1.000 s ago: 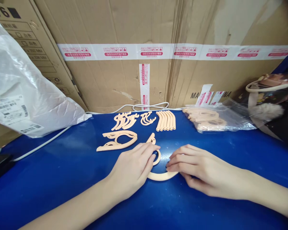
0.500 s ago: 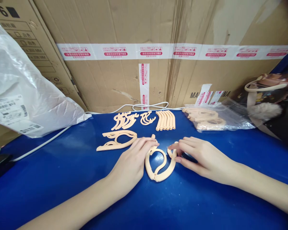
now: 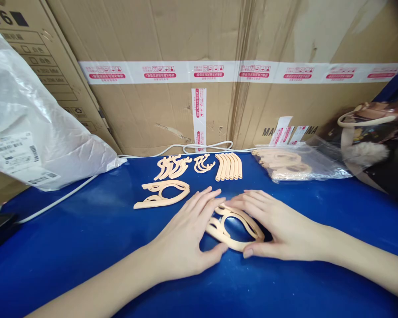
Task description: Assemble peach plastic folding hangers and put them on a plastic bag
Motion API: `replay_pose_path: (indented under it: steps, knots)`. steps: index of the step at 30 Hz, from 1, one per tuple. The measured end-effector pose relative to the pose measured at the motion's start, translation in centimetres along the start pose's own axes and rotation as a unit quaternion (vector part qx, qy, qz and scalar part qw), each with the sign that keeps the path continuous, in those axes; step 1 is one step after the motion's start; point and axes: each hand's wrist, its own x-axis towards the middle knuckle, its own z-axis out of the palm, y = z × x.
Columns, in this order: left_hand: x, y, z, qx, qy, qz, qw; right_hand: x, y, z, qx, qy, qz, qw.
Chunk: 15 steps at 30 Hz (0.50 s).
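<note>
A peach-coloured plastic loop piece [image 3: 234, 240] lies flat on the blue table [image 3: 86, 247] between my hands. My left hand [image 3: 185, 234] rests on its left side, fingers stretched out and thumb against the near edge. My right hand [image 3: 278, 229] cups its right side, fingers laid over the far rim and thumb at the near edge. Both hands press the piece together from each side. A similar joined loop [image 3: 162, 194] lies just to the far left of my left hand.
Rows of small peach parts [image 3: 172, 167], curved hooks [image 3: 204, 164] and curved strips [image 3: 229, 167] lie near the cardboard boxes [image 3: 199, 66]. A clear bag of parts [image 3: 292, 164] sits far right, a handbag [image 3: 378, 141] beyond it. A white plastic sack [image 3: 26, 128] and white cable [image 3: 59, 198] lie left.
The two curved pieces, loose and spread a second ago, were swung together and now lie closed into one loop between both hands, which have closed in around it.
</note>
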Motion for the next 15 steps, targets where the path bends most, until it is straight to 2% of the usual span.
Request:
replay_pose_path:
  steps: [2,4,9,12,15]
  knots:
    - [0.0,0.0,0.1,-0.01,-0.025,-0.026,0.999,-0.1,-0.1,0.1,0.031,-0.035,-0.002,0.999]
    - [0.0,-0.1,0.1,-0.02,-0.046,-0.042,0.998,-0.1,-0.1,0.2,0.056,-0.04,0.012,0.998]
    - [0.0,0.0,0.0,-0.029,-0.06,-0.04,0.997,-0.1,0.5,0.3,0.069,0.073,0.056,0.993]
    - [0.2,0.2,-0.2,-0.041,-0.045,-0.028,0.998,-0.1,0.7,0.1,0.039,0.108,0.094,0.989]
    - [0.4,0.2,-0.4,-0.056,0.005,-0.011,0.998,0.0,0.9,0.1,0.06,0.088,0.16,0.981]
